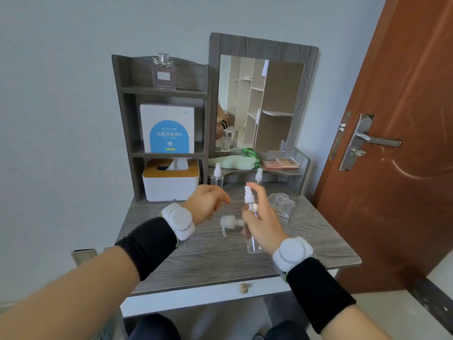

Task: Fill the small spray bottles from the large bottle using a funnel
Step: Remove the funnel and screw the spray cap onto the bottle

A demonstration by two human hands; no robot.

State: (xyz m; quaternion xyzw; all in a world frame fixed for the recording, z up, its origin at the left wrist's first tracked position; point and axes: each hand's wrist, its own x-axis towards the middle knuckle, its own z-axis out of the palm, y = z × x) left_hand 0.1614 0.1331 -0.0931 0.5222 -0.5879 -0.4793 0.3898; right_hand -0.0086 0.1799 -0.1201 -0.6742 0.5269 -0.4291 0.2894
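My right hand (263, 223) grips a clear small spray bottle (250, 207) with a white nozzle, held tilted above the grey wooden table (208, 256), index finger over the nozzle. My left hand (207, 201) hovers just left of it, fingers loosely curled and holding nothing. The large clear bottle (282, 207) stands uncapped right behind my right hand. Its white pump cap (229, 223) lies on the table between my hands. Two more small spray bottles stand at the back, one (217, 176) on the left and one (258, 175) partly hidden on the right. No funnel is visible.
A white tissue box (170, 180) sits at the back left under a shelf unit with a blue-and-white box (168, 130) and a perfume bottle (163, 73). A mirror (259, 104) stands behind. A brown door (392, 143) is close on the right.
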